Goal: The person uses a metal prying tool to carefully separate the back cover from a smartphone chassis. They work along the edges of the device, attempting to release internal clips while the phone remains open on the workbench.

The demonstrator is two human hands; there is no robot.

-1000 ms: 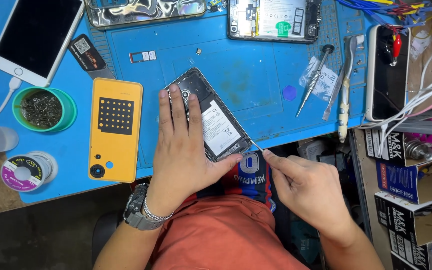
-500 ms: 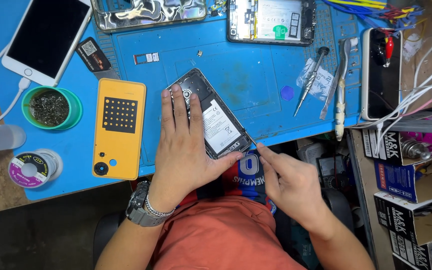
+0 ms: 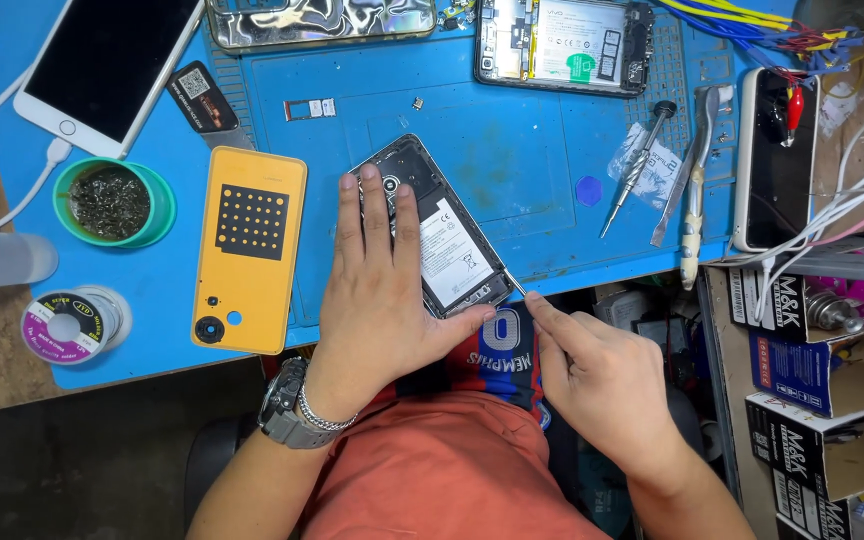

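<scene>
- While the left hand (image 3: 380,300) lies flat, fingers together, on the opened phone (image 3: 442,235), that phone sits tilted at the blue mat's (image 3: 512,150) near edge.
- Right hand (image 3: 602,385) pinches a thin metal tool (image 3: 517,285), fingertips clamped, tip touching the phone's lower corner.
- Yellow back cover (image 3: 250,250) lies just beside the left hand.

A white phone's dark screen (image 3: 112,62) lay top left, a white battery label (image 3: 449,252) sat inside the opened phone, another black screen (image 3: 770,160) rested right, above stacked blue-and-white cardboard boxes (image 3: 802,400).
</scene>
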